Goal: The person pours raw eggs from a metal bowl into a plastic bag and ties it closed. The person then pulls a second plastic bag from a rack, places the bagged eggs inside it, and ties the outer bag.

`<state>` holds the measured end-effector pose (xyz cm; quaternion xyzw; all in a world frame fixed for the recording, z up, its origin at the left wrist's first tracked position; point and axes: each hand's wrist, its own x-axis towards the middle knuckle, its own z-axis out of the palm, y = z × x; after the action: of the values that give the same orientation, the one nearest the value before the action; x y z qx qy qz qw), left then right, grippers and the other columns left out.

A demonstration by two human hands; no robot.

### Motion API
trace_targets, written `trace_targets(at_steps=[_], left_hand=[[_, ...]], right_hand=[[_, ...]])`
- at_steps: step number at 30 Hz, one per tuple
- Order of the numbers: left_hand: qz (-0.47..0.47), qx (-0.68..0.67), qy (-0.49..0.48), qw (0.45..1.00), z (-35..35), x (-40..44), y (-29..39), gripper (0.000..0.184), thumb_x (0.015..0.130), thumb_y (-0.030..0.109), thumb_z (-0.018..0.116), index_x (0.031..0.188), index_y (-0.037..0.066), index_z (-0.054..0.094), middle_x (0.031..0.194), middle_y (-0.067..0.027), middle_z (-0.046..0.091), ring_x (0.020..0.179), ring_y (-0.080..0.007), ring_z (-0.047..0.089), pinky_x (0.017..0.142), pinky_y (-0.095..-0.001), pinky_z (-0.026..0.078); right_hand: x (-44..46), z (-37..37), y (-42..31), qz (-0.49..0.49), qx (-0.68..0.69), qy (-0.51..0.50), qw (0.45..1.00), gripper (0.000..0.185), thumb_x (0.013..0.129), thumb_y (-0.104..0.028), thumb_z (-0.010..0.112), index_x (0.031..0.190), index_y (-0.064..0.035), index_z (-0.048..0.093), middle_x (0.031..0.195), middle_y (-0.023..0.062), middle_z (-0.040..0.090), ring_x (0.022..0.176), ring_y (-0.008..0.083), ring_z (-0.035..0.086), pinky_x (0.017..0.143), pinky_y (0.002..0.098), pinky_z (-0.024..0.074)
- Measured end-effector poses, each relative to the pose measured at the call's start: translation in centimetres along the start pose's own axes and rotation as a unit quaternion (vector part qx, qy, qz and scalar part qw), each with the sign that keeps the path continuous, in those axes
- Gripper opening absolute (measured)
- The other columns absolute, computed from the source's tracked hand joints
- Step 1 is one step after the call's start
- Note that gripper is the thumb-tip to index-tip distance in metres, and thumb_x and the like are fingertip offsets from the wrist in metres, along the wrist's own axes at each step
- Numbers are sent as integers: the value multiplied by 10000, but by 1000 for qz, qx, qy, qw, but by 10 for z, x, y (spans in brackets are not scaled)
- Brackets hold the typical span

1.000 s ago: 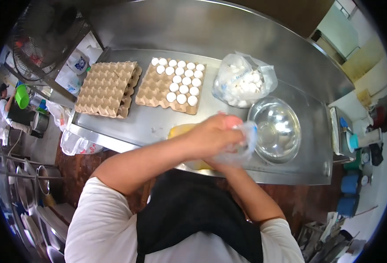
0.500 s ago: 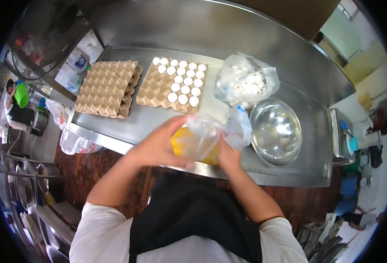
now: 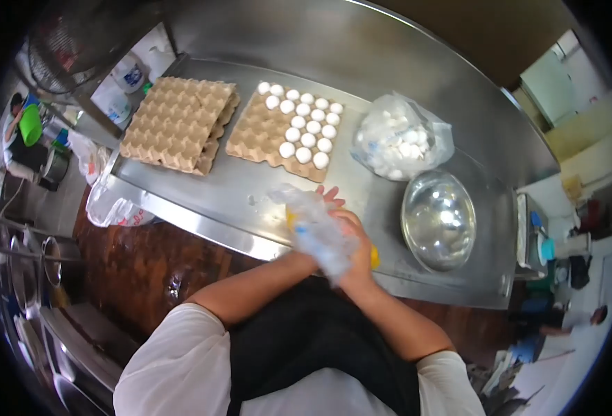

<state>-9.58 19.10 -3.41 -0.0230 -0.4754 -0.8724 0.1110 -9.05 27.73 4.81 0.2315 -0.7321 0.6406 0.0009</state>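
Plastic (image 3: 322,239), crumpled and blurred, lies against the right hand (image 3: 353,232), on its left side, and covers most of the left hand (image 3: 332,195). Something yellow (image 3: 374,256) peeks out in two patches, one to either side of the hands, by the near edge of the table (image 3: 383,204).

From where I stand I count one clump of plastic and two hands meeting at it. The right is curled in, clamped on the plastic; the left shows only fingers, stretched and apart, and I cannot tell whether its palm grips anything.

Farther in, one bowl (image 3: 439,229) sits to the right, apart from the hands. Beyond are one bag (image 3: 441,139) of white pieces, too jumbled to count, and one tray (image 3: 257,132) with twenty eggs (image 3: 313,127). One stack (image 3: 171,128) of trays, their number unclear, stands left of that. Well off left, one person (image 3: 20,149) has a green tub (image 3: 30,125).
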Motion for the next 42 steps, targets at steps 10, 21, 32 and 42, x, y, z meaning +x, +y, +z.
trace_targets(at_steps=[10,21,32,42], left_hand=[[-35,129,-23,991,-2,-2,-9,517,909,428,461,1341,147,424,1266,-120,523,1197,-264,449,1064,-471,262],[71,685,-144,711,2,6,3,472,804,274,581,1258,154,524,1309,-88,510,1306,-319,356,1082,-602,125],[102,652,-127,740,7,4,23,268,693,160,697,950,110,638,1346,-82,480,1347,-309,308,1103,-570,129],[202,573,-116,786,-1,-12,9,311,757,193,643,1054,110,600,1239,-84,571,1253,-322,445,1054,-583,219]], right_hand=[[-10,-7,-2,-5,-85,-27,996,461,788,-61,666,1206,14,488,1198,127,525,1082,233,524,963,332,413],[2,-49,-61,-308,-474,-373,736,282,819,-144,569,1084,-98,653,1168,76,609,1163,227,534,1061,452,316],[36,-53,-10,437,-193,-296,827,216,867,-252,520,895,-78,646,695,79,630,697,260,641,703,443,506],[-1,-59,19,531,577,2,620,388,931,-361,425,1069,-29,573,977,138,644,930,296,627,789,480,502]])
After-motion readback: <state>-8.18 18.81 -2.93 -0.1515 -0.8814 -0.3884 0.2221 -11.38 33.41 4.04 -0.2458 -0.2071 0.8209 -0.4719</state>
